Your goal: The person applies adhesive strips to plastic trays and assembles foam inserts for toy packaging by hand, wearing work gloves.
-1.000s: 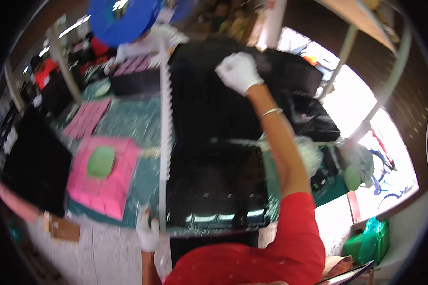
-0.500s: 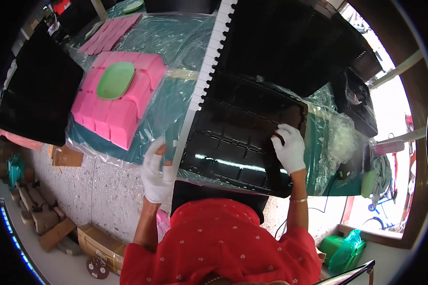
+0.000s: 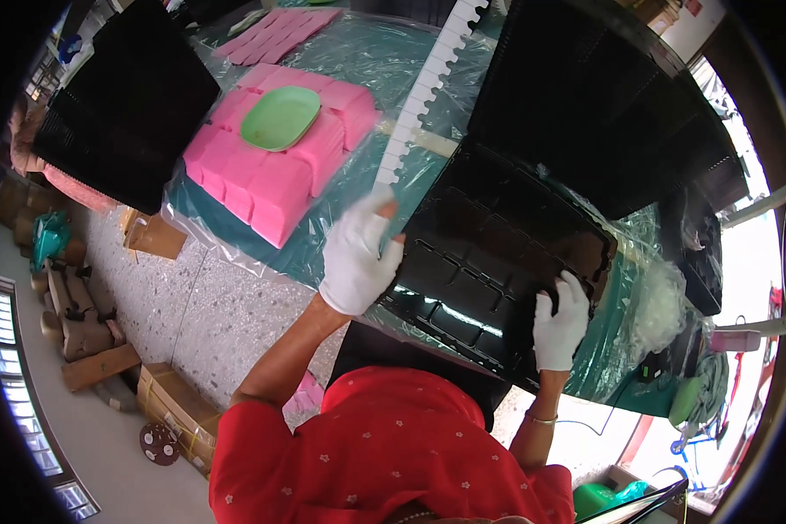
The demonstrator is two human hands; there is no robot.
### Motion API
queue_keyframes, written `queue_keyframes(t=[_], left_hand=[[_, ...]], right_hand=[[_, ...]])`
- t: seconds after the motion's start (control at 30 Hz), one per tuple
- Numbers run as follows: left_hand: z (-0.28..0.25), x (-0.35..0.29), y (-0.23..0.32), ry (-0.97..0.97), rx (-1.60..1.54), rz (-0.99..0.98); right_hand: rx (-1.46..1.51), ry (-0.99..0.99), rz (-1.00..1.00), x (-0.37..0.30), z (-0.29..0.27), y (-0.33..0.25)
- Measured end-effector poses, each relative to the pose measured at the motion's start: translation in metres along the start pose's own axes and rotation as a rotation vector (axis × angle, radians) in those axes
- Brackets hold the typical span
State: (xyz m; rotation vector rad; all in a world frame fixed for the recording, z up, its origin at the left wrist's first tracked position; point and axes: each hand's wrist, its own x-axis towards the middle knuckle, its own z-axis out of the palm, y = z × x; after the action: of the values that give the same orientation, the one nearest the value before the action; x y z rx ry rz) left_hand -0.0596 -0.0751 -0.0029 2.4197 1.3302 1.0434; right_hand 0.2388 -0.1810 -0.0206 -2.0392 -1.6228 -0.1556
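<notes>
A black plastic tray (image 3: 489,227) with moulded compartments lies on the table in front of me. My left hand (image 3: 356,262), in a white glove with thumb and a fingertip bare, hovers at the tray's left edge, thumb and fingers apart. Behind its fingers runs a long white strip (image 3: 419,96) with a scalloped edge; the strip's lower end is hidden by the hand. At the tray's near right side rests my right hand (image 3: 561,325), also gloved, fingers bent but spread, nothing seen in it.
Pink stacked blocks (image 3: 275,188) carry a green dish (image 3: 281,117) to the left. Flat pink pieces (image 3: 275,33) lie beyond. Tall black stacks (image 3: 603,105) stand at the far right, another black stack (image 3: 131,105) at the left. Crumpled clear plastic (image 3: 655,306) lies right of the tray.
My view has turned, so the table appears shifted right and tilted. My left hand has moved up toward the white strip and tray edge. My right hand has come nearer the tray's near right side.
</notes>
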Motion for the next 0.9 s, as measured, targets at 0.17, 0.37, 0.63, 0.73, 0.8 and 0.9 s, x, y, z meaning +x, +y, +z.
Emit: queue_keyframes(t=[0.17, 0.37, 0.63, 0.73, 0.8, 0.9], left_hand=[[0.019, 0.059, -0.039, 0.256, -0.216, -0.373], [0.036, 0.076, -0.018, -0.454, -0.800, -0.576], [0.035, 0.066, 0.037, -0.414, -0.863, -0.481], [0.036, 0.065, 0.042, -0.392, -0.807, -0.454], [0.040, 0.068, 0.043, -0.377, -0.815, -0.426], [0.045, 0.069, 0.047, -0.345, -0.836, -0.373]], right_hand=[[0.801, -0.191, 0.046, 0.015, 0.026, -0.071], [1.047, -0.270, 0.239, 0.028, 0.053, -0.105], [1.180, -0.178, 0.474, 0.029, 0.051, -0.108], [1.159, -0.087, 0.460, 0.028, 0.053, -0.103], [1.065, 0.011, 0.218, 0.026, 0.054, -0.097], [1.035, 0.089, 0.201, 0.025, 0.047, -0.096]])
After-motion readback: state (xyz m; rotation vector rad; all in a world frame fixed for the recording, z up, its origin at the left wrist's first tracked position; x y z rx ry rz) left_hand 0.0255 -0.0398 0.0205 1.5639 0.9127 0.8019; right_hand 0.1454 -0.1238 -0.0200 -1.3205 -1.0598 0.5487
